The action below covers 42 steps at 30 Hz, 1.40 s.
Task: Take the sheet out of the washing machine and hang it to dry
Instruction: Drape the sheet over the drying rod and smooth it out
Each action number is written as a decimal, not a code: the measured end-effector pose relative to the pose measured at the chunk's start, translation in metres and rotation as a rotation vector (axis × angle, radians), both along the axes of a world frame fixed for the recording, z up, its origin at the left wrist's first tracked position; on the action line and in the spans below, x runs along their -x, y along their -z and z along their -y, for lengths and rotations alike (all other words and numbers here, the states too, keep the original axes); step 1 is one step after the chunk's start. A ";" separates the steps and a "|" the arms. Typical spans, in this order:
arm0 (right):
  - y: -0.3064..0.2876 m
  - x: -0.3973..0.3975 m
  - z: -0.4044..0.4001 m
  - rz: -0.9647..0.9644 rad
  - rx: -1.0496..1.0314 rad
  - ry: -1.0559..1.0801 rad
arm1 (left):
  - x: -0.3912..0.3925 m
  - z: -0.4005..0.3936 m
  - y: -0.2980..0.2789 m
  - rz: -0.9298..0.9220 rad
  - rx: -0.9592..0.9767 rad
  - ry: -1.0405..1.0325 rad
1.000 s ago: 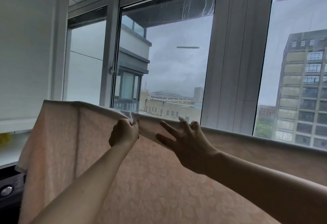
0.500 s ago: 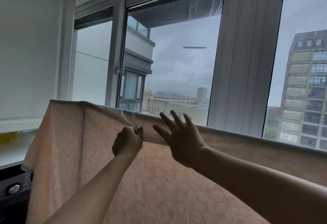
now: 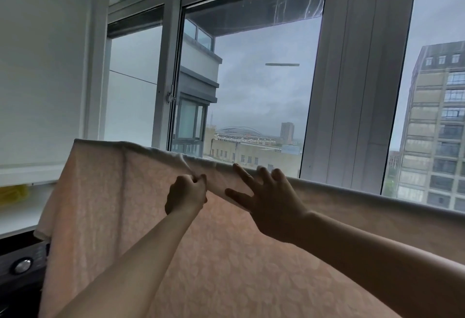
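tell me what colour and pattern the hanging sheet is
Pale peach-pink sheet with a faint tone-on-tone blotchy floral texture; head view.

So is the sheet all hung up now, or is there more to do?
Nearly done. The pink sheet is out of the washing machine and draped over a line by the window. The left hand pinches a bunched bit near the top edge; the right hand lies open beside it. Left: smoothing that bunch.
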State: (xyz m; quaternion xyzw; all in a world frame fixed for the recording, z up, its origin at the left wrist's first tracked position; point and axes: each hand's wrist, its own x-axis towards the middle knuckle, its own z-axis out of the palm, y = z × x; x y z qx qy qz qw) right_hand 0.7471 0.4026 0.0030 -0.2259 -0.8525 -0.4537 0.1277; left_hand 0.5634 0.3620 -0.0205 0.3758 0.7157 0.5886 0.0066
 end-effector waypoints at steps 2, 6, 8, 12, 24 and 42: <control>0.000 -0.001 0.000 -0.011 0.001 0.010 | 0.007 0.000 -0.009 0.120 -0.023 0.025; -0.001 -0.001 0.001 0.005 -0.025 0.018 | 0.017 -0.002 -0.028 0.346 -0.037 0.129; -0.001 0.000 0.002 -0.008 -0.029 0.032 | 0.019 -0.006 -0.033 0.365 -0.082 0.166; -0.001 0.004 0.003 -0.037 -0.016 0.052 | 0.029 -0.007 -0.029 0.138 -0.083 0.141; -0.013 0.060 0.007 -0.088 0.116 0.058 | 0.063 0.006 -0.004 -0.289 0.087 -0.012; -0.007 0.058 -0.004 0.011 0.051 0.050 | 0.063 -0.022 -0.031 0.291 -0.058 0.021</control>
